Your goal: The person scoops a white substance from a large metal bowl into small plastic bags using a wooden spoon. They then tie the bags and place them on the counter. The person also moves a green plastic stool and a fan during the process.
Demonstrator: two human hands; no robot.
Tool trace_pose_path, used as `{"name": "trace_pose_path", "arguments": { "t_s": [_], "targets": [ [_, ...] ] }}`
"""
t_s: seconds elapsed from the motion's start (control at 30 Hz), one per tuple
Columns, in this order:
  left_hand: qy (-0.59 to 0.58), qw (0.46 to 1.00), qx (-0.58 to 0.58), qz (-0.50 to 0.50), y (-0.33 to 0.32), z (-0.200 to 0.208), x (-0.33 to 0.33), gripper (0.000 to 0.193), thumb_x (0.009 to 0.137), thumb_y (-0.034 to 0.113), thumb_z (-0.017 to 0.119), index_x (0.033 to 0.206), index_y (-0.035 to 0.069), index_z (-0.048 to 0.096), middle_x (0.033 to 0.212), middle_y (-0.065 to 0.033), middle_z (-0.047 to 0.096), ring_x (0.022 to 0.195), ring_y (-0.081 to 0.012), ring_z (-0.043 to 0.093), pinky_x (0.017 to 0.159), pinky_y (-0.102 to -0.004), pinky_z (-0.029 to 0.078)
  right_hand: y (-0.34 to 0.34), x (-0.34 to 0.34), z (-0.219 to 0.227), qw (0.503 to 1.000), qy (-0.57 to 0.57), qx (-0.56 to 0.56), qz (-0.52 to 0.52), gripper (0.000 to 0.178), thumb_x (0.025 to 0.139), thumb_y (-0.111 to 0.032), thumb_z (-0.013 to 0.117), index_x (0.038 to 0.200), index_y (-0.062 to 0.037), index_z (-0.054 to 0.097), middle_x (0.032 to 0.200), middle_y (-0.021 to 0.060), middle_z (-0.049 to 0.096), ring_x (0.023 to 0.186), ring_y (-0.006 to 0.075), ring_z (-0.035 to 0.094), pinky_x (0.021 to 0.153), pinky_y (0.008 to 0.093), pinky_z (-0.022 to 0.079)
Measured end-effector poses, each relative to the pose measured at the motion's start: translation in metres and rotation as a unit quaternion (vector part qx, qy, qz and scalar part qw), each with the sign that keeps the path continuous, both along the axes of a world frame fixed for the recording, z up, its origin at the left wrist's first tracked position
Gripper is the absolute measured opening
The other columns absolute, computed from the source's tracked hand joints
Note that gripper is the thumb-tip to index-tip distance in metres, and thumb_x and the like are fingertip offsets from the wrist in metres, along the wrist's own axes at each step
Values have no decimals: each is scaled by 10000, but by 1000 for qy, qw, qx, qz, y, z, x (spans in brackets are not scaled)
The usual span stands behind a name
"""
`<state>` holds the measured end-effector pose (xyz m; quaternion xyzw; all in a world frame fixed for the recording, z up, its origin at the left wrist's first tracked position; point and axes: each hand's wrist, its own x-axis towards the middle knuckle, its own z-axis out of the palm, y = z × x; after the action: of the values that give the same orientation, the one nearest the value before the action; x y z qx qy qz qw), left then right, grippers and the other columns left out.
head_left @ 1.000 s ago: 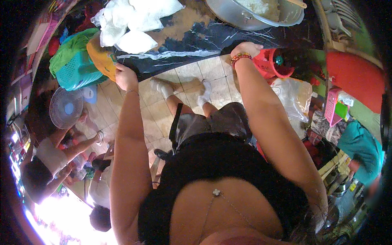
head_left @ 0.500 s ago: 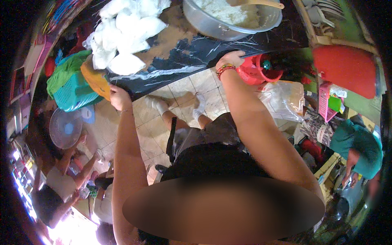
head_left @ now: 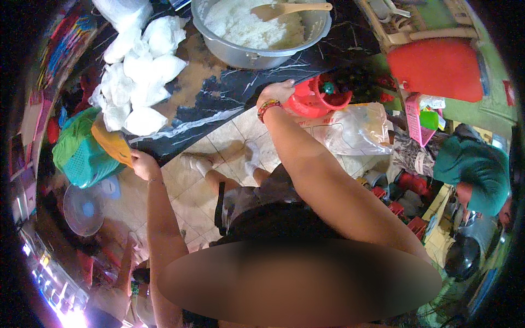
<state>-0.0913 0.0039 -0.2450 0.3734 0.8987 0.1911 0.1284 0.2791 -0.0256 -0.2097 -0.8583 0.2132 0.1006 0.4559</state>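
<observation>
A: Report the left hand first.
B: The left hand [head_left: 145,165] is resting at the left front corner of the counter [head_left: 219,93]. Its fingers are bending at the edge; how tightly they are closing I cannot tell, the tips being partly hidden. An orange item [head_left: 109,143] is lying just beside them; whether they are touching it is unclear.
A: And the right hand?
B: The right hand [head_left: 277,93] is lying on the front edge, its wrist wearing a beaded bracelet [head_left: 269,107]. The fingers are pointing along the edge toward the right; whether they are gripping underneath I cannot tell. A red bucket [head_left: 314,104] is standing just beyond that edge.
A: Counter surface?
B: It is showing black with white veining and a brown patch.
A: Load?
B: Filled white bags [head_left: 145,121] are lying clustered near the left edge. Farther right, a silver basin [head_left: 240,57] is holding white crumbly food [head_left: 240,24], and a wooden paddle [head_left: 295,8] is extending over its rim.
A: Surroundings?
B: A teal basket [head_left: 90,161] is standing off the left edge. A clear plastic bag [head_left: 350,131] is lying near the bucket. A person in a teal top [head_left: 476,169] is leaning over, well apart from the counter.
</observation>
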Motion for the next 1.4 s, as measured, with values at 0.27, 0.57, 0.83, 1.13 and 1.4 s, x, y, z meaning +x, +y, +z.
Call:
{"name": "trace_pose_path", "arguments": {
  "t_s": [0.27,0.57,0.83,1.13,1.4],
  "targets": [
    [-13,1000,-5,1,-2,-1,-5,634,950,518,298,1090,5,642,1087,-243,624,974,-441,590,852,-490,474,-1,9,-53,975,-88,-199,32,494,966,-352,392,948,81,628,946,286,640,878,428,618,849,485,442],
    [48,998,9,-33,5,-19,-14,639,958,497,317,941,-48,652,959,-280,640,874,-437,620,770,-504,504,-2,14,-90,991,-114,-63,-10,431,864,-324,426,953,68,582,1017,314,598,947,452,565,884,500,400],
    [49,998,-24,-6,10,-28,-25,640,965,455,274,958,-71,638,952,-257,654,865,-402,645,738,-467,551,5,11,-78,981,-191,34,12,485,822,-172,463,1239,76,454,1269,285,466,1202,414,414,1049,438,313],
    [61,994,-84,29,5,-2,-6,745,943,535,210,952,-42,682,998,-228,661,924,-384,639,819,-447,521,2,2,-29,989,-105,97,-44,446,886,-281,416,1246,-20,427,988,310,604,881,485,579,786,530,451],
    [95,995,-19,-14,14,-17,-9,671,921,517,324,762,-15,701,829,-189,688,801,-353,677,728,-452,554,7,7,-53,989,-99,84,-66,376,891,-281,412,1176,-39,457,950,304,614,847,497,577,759,544,451]
  ]
}}
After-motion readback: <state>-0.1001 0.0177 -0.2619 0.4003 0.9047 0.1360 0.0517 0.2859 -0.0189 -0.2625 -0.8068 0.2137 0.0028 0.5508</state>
